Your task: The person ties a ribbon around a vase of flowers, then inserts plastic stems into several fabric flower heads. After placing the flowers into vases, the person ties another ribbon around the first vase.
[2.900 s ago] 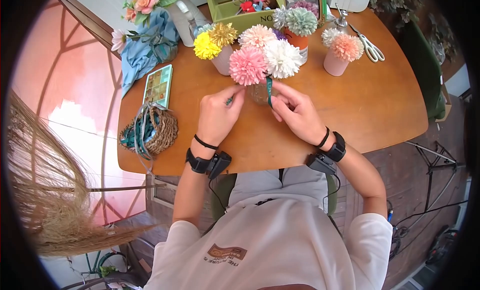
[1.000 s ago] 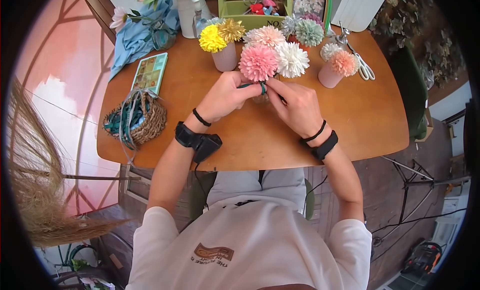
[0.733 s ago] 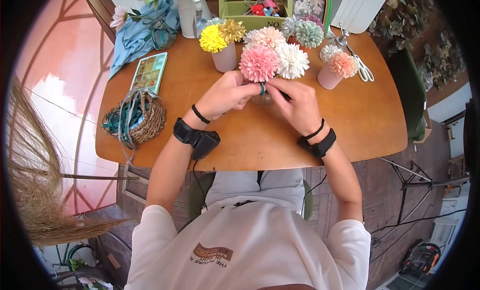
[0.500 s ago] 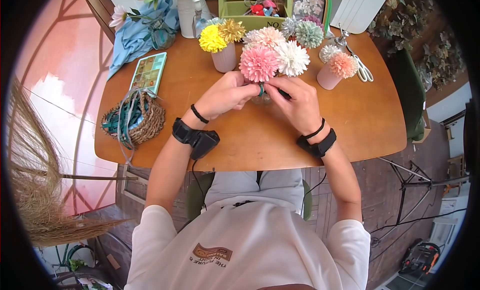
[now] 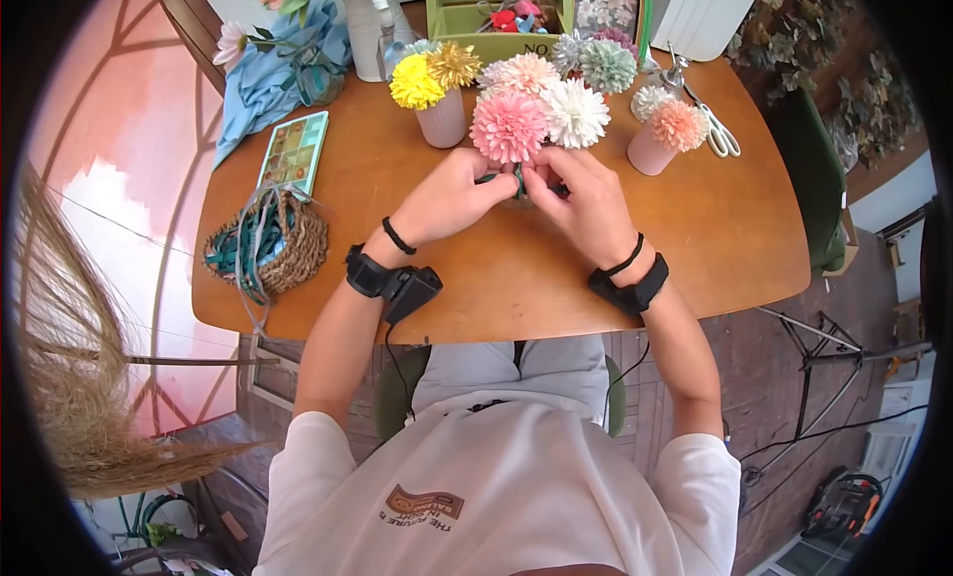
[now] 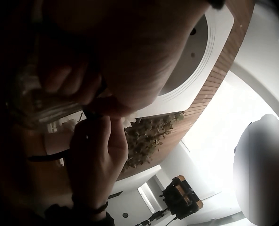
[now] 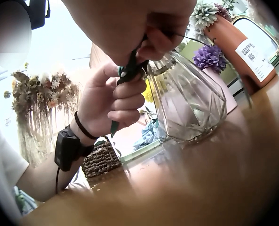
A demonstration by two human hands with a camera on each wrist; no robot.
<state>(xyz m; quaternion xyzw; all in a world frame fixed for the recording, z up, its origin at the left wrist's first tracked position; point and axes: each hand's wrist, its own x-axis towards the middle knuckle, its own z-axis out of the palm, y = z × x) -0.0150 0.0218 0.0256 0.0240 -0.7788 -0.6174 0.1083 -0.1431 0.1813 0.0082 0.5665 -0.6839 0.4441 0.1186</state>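
Observation:
My left hand (image 5: pixel 459 191) and right hand (image 5: pixel 584 191) meet below a pink pompom flower (image 5: pixel 508 126), beside a white one (image 5: pixel 576 112). Both pinch a dark green ribbon (image 7: pixel 131 70) at the neck of a faceted glass vase (image 7: pixel 188 103). In the right wrist view, the left fingers curl round the ribbon and a short tail (image 7: pixel 114 127) hangs under them. From above, the hands mostly hide the vase and the ribbon. The left wrist view is dark; the right hand (image 6: pixel 97 148) touches the left fingers there.
At left, a woven basket (image 5: pixel 303 250) holds more ribbon, near a compartment box (image 5: pixel 294 151). Behind stand a pink pot (image 5: pixel 442 121) with yellow and gold flowers and a green crate (image 5: pixel 496 48). To the right are another pink pot (image 5: pixel 651 151) and scissors (image 5: pixel 717 129).
Earlier the hands were apart, with a ribbon end hanging from the right fingers. They have since come together under the pink flower, and the right fingers have shifted slightly in the last half second.

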